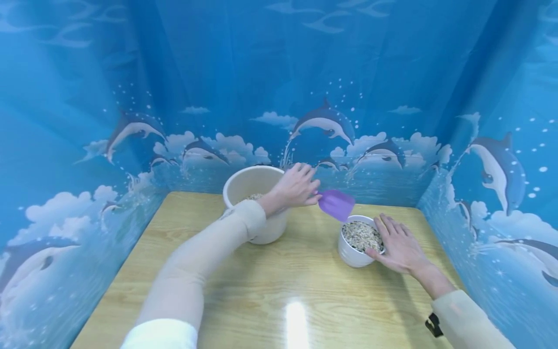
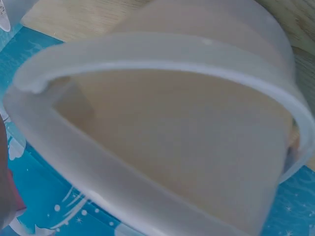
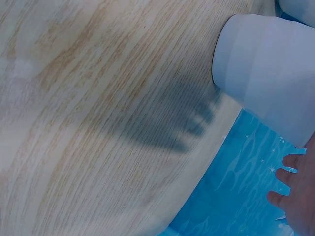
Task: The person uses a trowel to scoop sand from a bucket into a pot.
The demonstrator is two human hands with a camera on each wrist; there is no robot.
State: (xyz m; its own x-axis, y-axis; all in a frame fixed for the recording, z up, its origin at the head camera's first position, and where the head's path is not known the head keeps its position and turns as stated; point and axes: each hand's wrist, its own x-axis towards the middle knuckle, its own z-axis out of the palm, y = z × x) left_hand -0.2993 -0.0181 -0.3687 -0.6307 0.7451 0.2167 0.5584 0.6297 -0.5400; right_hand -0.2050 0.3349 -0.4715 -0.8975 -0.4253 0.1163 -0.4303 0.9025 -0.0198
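Purple scoop (image 1: 336, 204): handle gripped by left hand (image 1: 296, 186), blade extending toward right hand (image 1: 398, 246). White cup (image 1: 354, 255): upright, at right hand's fingers and thumb, nearly full of mixed pale and dark grain (image 1: 362, 236). Large white bucket (image 1: 271, 230): upright, wide-mouthed, beside and partly beneath left hand; some grain visible inside, remaining contents hidden.

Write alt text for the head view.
A person's left hand holds a purple scoop between a large white bucket and a small white bowl full of grain, while the right hand touches the bowl. Both containers stand on a wooden table before a blue dolphin-print backdrop.
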